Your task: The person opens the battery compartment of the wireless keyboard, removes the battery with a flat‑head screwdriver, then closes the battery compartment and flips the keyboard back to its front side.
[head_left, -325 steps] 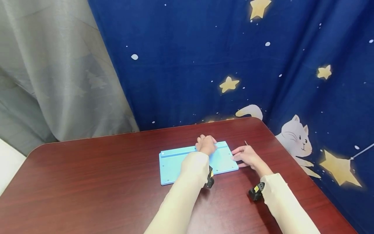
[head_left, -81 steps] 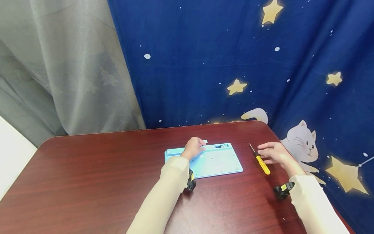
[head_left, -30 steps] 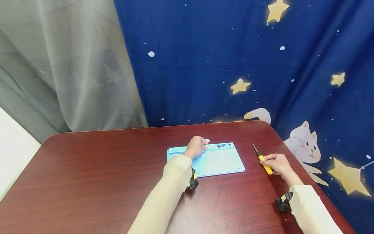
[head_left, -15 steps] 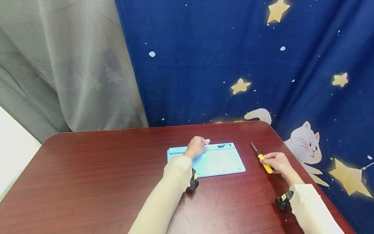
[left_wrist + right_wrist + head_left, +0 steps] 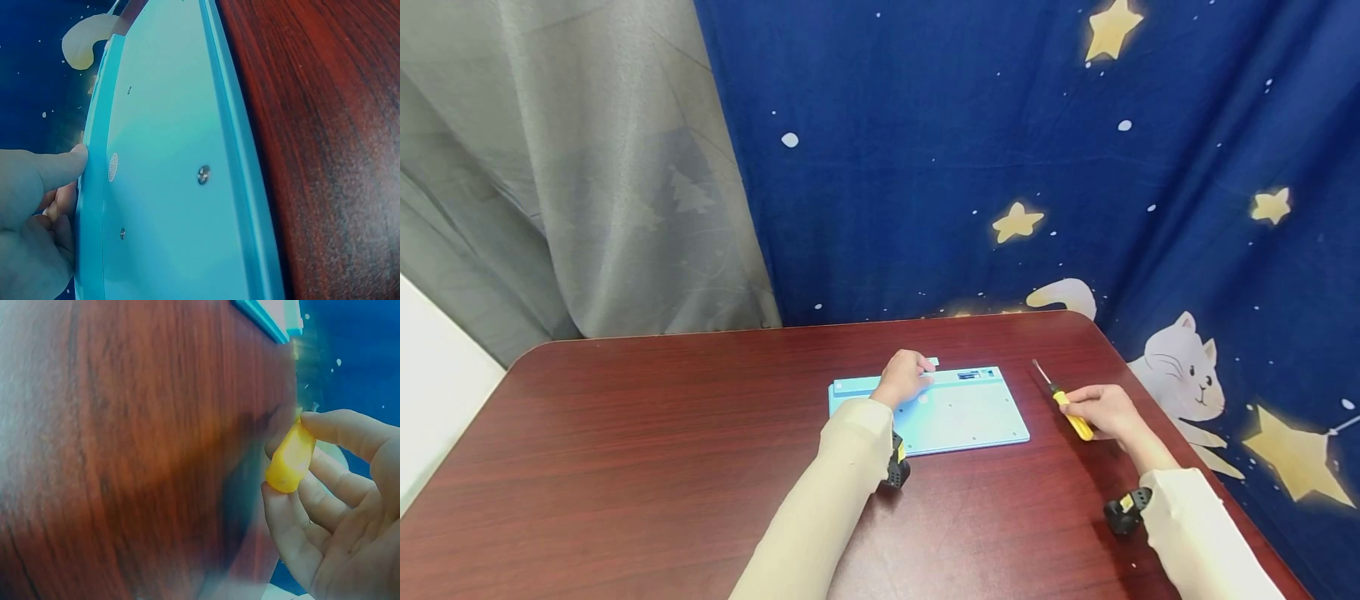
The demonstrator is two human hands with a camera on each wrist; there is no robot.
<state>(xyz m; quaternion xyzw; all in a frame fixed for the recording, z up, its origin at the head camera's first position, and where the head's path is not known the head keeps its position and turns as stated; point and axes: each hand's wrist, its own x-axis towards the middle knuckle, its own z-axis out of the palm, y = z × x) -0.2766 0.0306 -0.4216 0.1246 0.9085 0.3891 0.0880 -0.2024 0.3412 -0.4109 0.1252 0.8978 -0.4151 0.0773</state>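
Note:
A light blue keyboard [image 5: 964,421] lies underside up on the table, small screws showing in its back. Along its far raised edge, an uncovered battery slot [image 5: 976,374] shows dark contents. My left hand [image 5: 901,379] grips that edge: in the left wrist view the thumb [image 5: 62,165] lies against the ridge and the fingers curl behind. A small pale piece [image 5: 933,362] sticks out by its fingertips; whether it is held cannot be told. Right of the keyboard, my right hand [image 5: 1108,410] holds a screwdriver [image 5: 1075,422] by its yellow handle, blade pointing far left.
The dark red wooden table [image 5: 662,450] has a rounded far right corner. A blue star-patterned curtain [image 5: 910,167] hangs just behind it, with a grey curtain [image 5: 602,183] at the left. Each wrist wears a black camera [image 5: 1126,512].
My right hand has gone from the keyboard's right end to the screwdriver, taken it off the table and shifted it slightly left. My left hand moved left along the edge, then stayed still.

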